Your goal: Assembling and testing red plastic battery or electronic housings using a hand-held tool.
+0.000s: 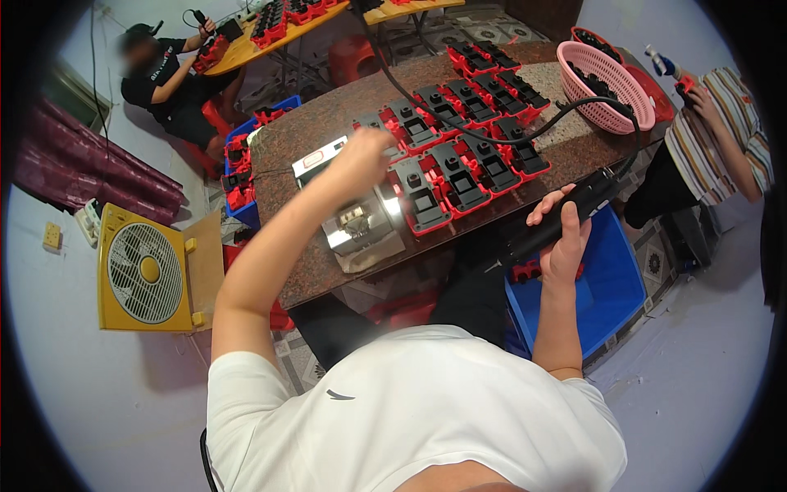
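My right hand (566,242) holds a black electric screwdriver (561,217) beside the table's near edge. Its thin bit points down to the left, and a black cable runs off its upper end. My left hand (366,160) is over the table at the left end of the rows, with its fingers curled in. Whatever may be in those fingers is hidden. Red-and-black plastic housings (463,184) stand in rows to the right of it. Just below that hand sits a shiny metal block (365,230), and a white box-shaped device (318,161) lies behind my forearm.
A pink basket (598,70) of black parts stands at the far right. Below the table's right side is a blue bin (611,287) with red parts. A yellow box fan (143,271) is at left. Two other people work nearby. The black cable (410,98) arches over the housings.
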Demonstrator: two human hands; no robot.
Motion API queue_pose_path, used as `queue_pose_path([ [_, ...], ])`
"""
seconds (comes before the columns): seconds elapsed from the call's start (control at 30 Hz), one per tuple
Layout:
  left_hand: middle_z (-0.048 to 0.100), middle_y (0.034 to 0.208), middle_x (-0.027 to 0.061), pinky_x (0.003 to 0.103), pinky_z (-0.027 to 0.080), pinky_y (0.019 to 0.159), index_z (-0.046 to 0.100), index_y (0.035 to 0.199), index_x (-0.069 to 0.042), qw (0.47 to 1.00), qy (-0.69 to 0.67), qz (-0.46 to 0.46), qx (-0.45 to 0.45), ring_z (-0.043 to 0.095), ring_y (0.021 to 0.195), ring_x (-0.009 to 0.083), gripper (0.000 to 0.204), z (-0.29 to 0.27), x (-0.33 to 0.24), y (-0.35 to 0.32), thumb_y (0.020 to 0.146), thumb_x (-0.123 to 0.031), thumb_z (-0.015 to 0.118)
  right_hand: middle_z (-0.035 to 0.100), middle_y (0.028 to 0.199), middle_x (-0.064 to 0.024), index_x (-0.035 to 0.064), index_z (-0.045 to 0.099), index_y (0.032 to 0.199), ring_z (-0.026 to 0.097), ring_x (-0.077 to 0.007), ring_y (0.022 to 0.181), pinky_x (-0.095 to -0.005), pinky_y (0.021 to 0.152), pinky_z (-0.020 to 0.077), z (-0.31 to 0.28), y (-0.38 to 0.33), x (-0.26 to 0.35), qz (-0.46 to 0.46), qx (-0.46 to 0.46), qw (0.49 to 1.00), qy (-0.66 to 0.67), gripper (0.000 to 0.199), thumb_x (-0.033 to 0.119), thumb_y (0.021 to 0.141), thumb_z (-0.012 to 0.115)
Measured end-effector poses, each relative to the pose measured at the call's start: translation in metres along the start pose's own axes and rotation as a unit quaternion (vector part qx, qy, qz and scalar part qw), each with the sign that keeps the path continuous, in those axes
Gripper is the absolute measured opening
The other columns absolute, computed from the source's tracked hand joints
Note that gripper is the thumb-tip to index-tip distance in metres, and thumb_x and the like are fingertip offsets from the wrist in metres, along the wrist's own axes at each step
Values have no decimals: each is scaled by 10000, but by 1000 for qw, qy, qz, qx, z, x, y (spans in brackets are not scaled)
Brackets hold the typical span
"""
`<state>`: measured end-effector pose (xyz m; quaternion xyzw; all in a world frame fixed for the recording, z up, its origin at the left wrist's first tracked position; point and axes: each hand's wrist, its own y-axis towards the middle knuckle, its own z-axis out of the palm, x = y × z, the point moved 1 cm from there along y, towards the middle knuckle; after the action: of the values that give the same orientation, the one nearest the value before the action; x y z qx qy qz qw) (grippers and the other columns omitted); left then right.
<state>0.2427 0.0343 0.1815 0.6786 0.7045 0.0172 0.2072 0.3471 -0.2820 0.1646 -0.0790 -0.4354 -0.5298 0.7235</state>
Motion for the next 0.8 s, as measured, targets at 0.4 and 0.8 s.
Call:
queue_pose_path([
  [0.4,557,1216,184,460,427,971,528,1253,-91,993,40,-107,28,508,1156,376,498,104,133,211,861,-384,617,559,879,-98,14,468,1123,612,-185,688,-312,629,531,-28,15,0,-10,-39,980,-196,548,316,788,778],
  [0.8,552,1207,140,429,456,958,612,1184,-125,994,28,-97,47,498,1179,342,520,230,73,447,792,-461,679,566,803,-97,19,460,1078,608,-181,629,-315,579,543,-100,68,-23,19,-169,964,-204,603,386,747,807],
])
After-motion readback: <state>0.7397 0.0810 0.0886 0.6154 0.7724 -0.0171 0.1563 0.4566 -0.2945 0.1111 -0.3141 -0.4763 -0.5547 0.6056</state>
